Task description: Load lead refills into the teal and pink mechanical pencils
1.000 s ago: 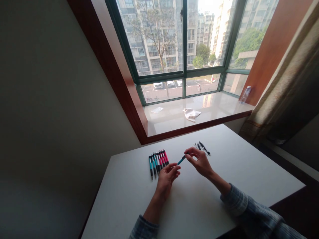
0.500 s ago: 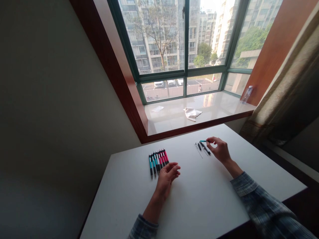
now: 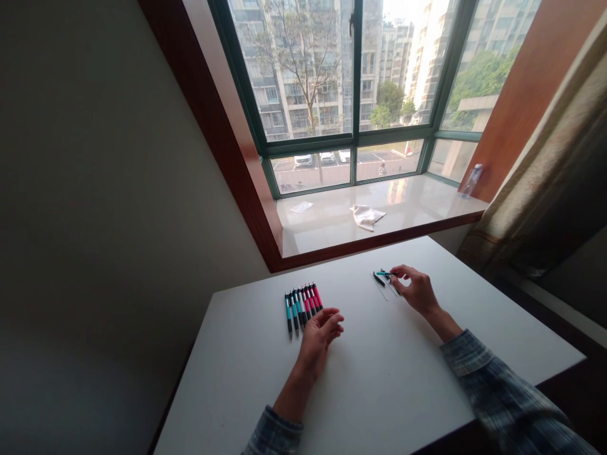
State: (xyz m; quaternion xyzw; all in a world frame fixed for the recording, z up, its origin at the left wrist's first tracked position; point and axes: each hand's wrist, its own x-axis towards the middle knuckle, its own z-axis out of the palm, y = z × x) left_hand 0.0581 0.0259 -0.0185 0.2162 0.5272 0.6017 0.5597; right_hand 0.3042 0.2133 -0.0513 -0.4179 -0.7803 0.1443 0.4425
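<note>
My right hand (image 3: 414, 288) pinches a teal pen barrel (image 3: 383, 273) between thumb and fingertips, holding it over the far part of the white table. Under and beside it lie pen parts: a black grip piece (image 3: 378, 279), thin refills (image 3: 378, 285) and other dark pieces partly hidden by my fingers. My left hand (image 3: 318, 341) rests near the table's middle with fingers loosely curved and apart, holding nothing I can see. Just beyond it a row of several click pens (image 3: 296, 308), teal, white and pink with black grips, lies side by side. My left hand covers some lower ends.
The white table (image 3: 379, 373) stands against a windowsill (image 3: 322, 230). On the sill lie a crumpled white cloth (image 3: 367, 217) and a small white sheet (image 3: 301, 206); a clear bottle (image 3: 470, 181) stands at its right end. A curtain (image 3: 531, 164) hangs at the right.
My right hand has lowered slightly toward the loose parts, with the teal barrel now over the black grip piece. My left hand and the row of pens have hardly changed.
</note>
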